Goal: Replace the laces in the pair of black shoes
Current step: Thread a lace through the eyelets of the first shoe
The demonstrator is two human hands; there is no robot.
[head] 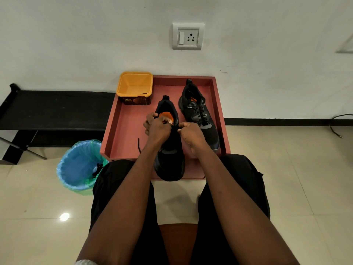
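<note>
Two black shoes lie on a red tray [126, 119]. The near shoe [171, 161] has an orange lining and points its toe toward me; both hands are over its lace area. My left hand [156, 127] has its fingers curled round the black lace at the top eyelets. My right hand [191, 135] pinches the lace on the shoe's right side. A loose black lace end [139, 145] trails on the tray to the left. The far shoe [200, 113] stands laced at the tray's right.
A yellow tub [134, 87] sits at the tray's back left corner. A bin with a blue-green liner [80, 165] stands on the floor left of my knee, with something black in it. A black bench [53, 109] runs along the wall at the left.
</note>
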